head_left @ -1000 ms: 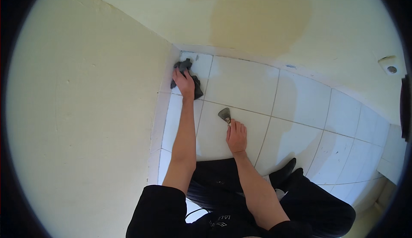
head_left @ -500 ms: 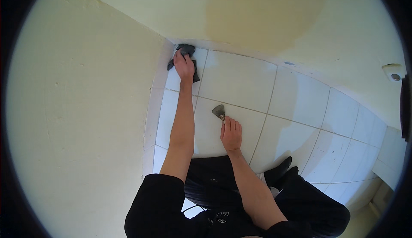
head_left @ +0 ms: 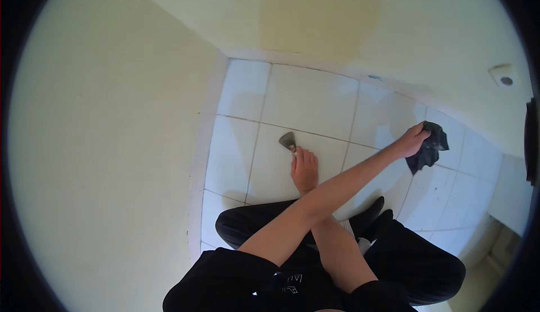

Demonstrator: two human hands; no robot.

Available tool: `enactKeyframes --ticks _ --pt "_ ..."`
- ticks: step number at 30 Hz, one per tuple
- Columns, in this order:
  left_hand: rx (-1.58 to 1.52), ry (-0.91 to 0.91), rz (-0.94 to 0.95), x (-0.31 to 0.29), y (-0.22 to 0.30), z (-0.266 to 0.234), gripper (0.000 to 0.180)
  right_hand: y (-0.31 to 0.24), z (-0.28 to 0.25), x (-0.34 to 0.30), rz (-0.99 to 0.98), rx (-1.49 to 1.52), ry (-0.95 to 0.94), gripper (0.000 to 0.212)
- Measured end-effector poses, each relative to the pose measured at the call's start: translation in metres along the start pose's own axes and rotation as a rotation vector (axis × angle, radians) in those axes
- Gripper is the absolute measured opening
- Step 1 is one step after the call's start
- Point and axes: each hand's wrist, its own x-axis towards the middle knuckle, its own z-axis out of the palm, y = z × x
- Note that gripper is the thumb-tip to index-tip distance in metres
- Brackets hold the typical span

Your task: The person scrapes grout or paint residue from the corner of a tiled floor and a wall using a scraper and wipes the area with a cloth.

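My left arm reaches across over my right forearm to the right side. In my closed left hand (head_left: 412,141) a crumpled black cloth (head_left: 428,153) hangs loosely near the right-hand tiles; whether its lower edge touches the floor I cannot tell. My right hand (head_left: 305,167) rests low on the middle tiles, fingers wrapped round the handle of a scraper (head_left: 287,140). The scraper's wide grey blade points away from me and to the left; most of its handle is hidden under the hand.
White floor tiles (head_left: 306,95) with dark joints run up to a yellowish left wall (head_left: 112,132) and far wall (head_left: 450,47). A white fixture with a round socket (head_left: 503,77) sits on the far wall at right. My folded legs and dark-socked feet (head_left: 368,217) lie close below.
My left hand has swung from the far left corner across to the right, carrying the black cloth with it. My right hand and the scraper have hardly moved.
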Motion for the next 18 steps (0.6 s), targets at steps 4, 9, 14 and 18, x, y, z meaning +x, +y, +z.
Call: enactKeyframes --ticks 4,9,14,18 --pt "-0.161 -0.031 -0.022 -0.016 0.029 0.022 0.026 0.005 -0.002 -0.003 0.005 0.041 -0.023 0.037" --pt "0.581 0.247 0.161 -0.048 0.057 -0.085 0.026 0.02 -0.005 -0.005 0.007 0.02 -0.016 0.038" --pt "0.892 1.094 0.083 -0.167 0.14 -0.28 0.03 0.009 -0.007 0.001 -0.022 -0.017 0.018 0.033" --pt "0.887 1.207 0.273 -0.198 0.19 -0.351 0.031 0.01 -0.012 0.002 0.0 -0.051 -0.004 0.032"
